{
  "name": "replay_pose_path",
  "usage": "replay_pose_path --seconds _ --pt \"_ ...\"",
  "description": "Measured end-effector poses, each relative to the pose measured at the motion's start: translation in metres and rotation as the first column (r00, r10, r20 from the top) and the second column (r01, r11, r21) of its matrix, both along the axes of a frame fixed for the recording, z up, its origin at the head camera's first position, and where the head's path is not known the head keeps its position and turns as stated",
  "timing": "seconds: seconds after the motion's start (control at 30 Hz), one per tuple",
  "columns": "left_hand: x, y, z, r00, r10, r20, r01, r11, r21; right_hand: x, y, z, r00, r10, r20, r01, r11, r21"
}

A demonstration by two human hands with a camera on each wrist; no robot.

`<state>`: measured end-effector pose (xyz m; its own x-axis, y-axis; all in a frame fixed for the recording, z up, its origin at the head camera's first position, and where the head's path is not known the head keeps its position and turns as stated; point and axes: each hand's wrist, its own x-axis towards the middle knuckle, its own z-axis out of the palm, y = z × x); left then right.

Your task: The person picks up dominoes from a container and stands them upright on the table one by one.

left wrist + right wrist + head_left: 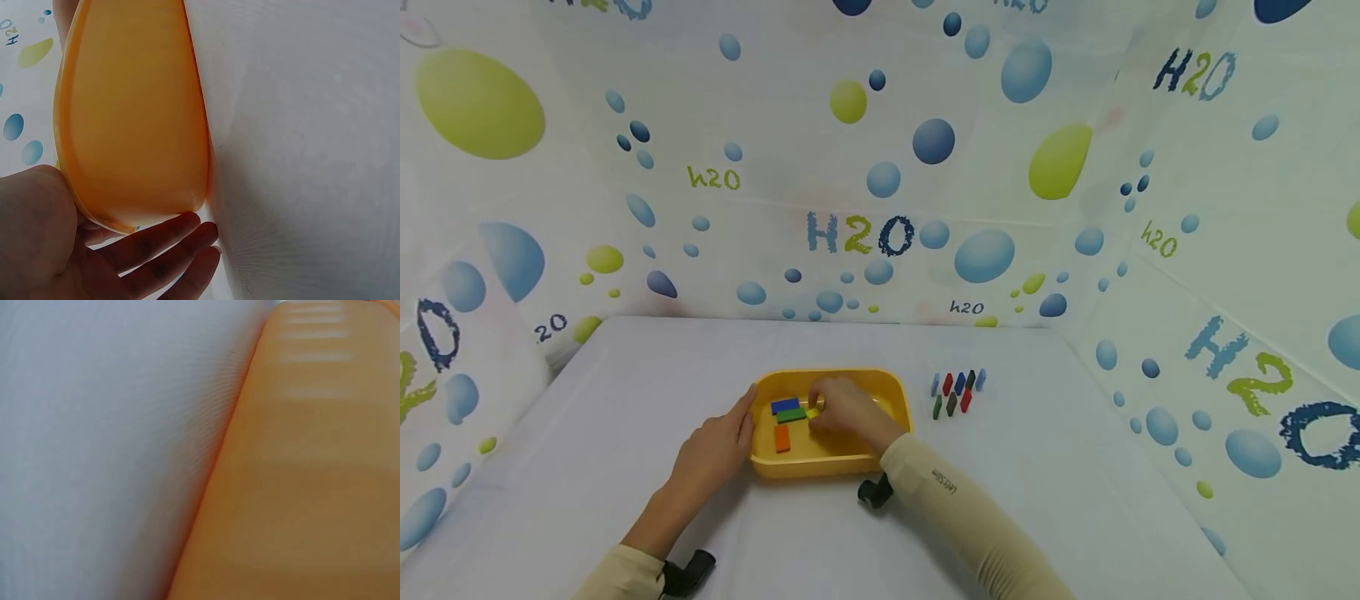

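Left hand (pixel 713 447) has its fingers loose against the tray (pixel 820 468), probably so it won't skate around while the right hand's fingers pinch a yellow block (pixel 813 412).

Blocks (pixel 791 415) in tray (pixel 827 469), tiles (pixel 952 404) to right

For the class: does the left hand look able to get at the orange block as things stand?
Probably yes: the left hand is at the left end of the yellow tray, and the orange block lies uncovered near that end. Only the tray's wall seems in the way.
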<state>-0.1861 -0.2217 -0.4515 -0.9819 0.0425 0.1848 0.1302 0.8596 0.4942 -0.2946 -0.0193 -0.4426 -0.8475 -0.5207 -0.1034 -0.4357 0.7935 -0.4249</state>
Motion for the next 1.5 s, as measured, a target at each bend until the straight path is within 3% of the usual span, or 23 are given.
replay_pose_path --seconds 0.27,0.57,0.77,1.03,1.33,1.5 --pt "-0.0007 -0.0004 -0.0031 1.0 0.002 -0.007 -0.002 1.0 0.001 0.0004 0.0019 0.0027 0.998 -0.039 0.057 0.043 0.997 -0.07" --pt "-0.0002 0.0004 -0.0016 1.0 0.006 -0.003 -0.006 1.0 0.001 -0.001 0.0023 0.0011 0.999 -0.026 0.036 0.029 0.995 -0.095" --pt "0.0004 0.0006 -0.0016 1.0 0.005 -0.009 -0.005 1.0 0.013 0.0008 0.0028 0.0027 0.999 0.035 0.036 -0.032 0.994 -0.1" --pt "-0.0001 0.0007 -0.0018 1.0 0.008 -0.007 -0.008 1.0 0.011 -0.0012 0.0048 0.002 0.988 0.145 -0.053 -0.15 0.982 -0.115" --pt "-0.0004 0.001 -0.0017 1.0 0.01 -0.003 -0.01 1.0 0.011 -0.0019 0.0048 0.0028 0.997 0.077 0.024 -0.071 0.981 -0.183" --pt "-0.0008 0.0011 -0.0018 1.0 0.005 -0.009 -0.005 1.0 0.007 -0.0029 0.0073 0.0025 0.998 0.07 0.008 -0.066 0.97 -0.234"
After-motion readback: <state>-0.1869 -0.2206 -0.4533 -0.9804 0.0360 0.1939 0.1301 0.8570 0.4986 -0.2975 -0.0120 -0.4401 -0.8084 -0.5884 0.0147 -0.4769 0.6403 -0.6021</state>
